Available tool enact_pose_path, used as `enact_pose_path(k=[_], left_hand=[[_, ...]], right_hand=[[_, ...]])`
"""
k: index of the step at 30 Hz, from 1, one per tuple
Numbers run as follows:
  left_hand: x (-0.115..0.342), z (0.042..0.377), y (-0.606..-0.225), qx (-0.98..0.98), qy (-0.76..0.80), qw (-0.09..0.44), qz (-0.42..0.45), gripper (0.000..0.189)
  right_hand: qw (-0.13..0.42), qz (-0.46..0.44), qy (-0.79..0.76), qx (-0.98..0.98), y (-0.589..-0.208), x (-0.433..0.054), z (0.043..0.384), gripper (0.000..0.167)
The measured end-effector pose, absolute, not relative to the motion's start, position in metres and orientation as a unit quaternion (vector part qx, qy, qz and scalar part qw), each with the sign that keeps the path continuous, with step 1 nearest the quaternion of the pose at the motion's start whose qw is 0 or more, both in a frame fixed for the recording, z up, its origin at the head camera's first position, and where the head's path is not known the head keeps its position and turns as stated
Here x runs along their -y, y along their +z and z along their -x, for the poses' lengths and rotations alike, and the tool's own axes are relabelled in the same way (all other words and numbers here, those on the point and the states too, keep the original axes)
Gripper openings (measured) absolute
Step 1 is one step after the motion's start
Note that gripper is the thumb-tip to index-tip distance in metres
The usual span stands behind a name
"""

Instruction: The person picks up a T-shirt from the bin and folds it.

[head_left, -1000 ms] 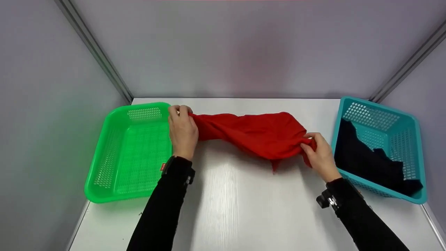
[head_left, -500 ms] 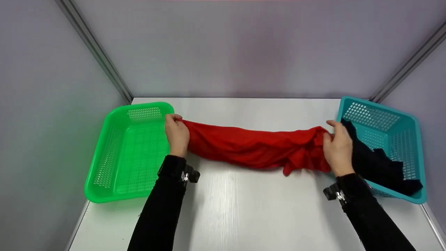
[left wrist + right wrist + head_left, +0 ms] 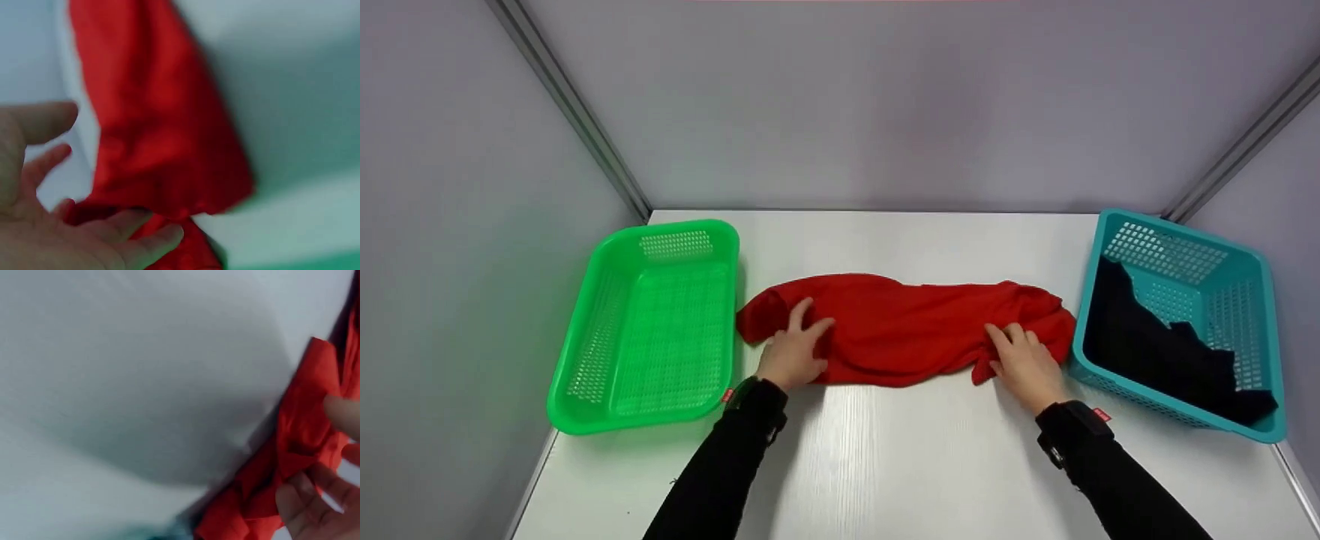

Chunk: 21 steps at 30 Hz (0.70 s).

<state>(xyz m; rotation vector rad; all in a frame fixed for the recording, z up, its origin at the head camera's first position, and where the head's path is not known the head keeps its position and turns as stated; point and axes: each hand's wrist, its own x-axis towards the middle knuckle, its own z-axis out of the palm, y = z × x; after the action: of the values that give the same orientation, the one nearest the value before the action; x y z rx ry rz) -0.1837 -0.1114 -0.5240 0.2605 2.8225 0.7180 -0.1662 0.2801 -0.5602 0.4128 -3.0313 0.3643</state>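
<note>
Booth-type setup, pale greyish-lilac on three sides: back wall (image 3: pixel 840 105), left wall (image 3: pixel 450 225), right wall (image 3: pixel 1282 187). Grey metal strips (image 3: pixel 575 112) running up both back corners. White table (image 3: pixel 930 465), faint wood grain, soft bright sheen down near middle. Light pretty even, shadows soft. Left wall's got kinda greenish tint, back wall slightly pinkish patch.

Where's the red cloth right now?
In the head view, the red cloth lies on the table between the green basket, left, and the blue basket, right.

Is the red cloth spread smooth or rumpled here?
Rumpled: the head view shows the red cloth lying on the table as a long, creased strip, its end near the blue basket bunched.
</note>
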Motion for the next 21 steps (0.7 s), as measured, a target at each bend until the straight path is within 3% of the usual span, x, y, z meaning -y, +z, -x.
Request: enact_pose_path(k=[4,7,10,14,21], left_hand=[[0.11,0.167,-0.543,-0.972,0.132,0.105,-0.164,0.073],[0.113,0.163,-0.556,-0.975,0.068,0.038,-0.209,0.049],[0.118,0.163,-0.566,-0.968,-0.007,-0.054,-0.247,0.024],[0.124,0.168,-0.559,-0.963,-0.017,-0.143,-0.228,0.014],[0.119,0.185,-0.495,-0.899,0.354,-0.256,-0.041,0.012]], right_hand=[[0.075,-0.094,0.108,0.987,-0.564,-0.285,0.167,0.021],[0.144,-0.069,0.153,0.975,-0.557,-0.284,0.17,0.008],[0.225,-0.05,0.236,0.944,-0.541,-0.278,0.175,0.008],[0.266,-0.016,0.347,0.899,-0.505,-0.269,0.183,0.018],[0.256,0.02,0.494,0.83,-0.448,-0.266,0.181,0.027]])
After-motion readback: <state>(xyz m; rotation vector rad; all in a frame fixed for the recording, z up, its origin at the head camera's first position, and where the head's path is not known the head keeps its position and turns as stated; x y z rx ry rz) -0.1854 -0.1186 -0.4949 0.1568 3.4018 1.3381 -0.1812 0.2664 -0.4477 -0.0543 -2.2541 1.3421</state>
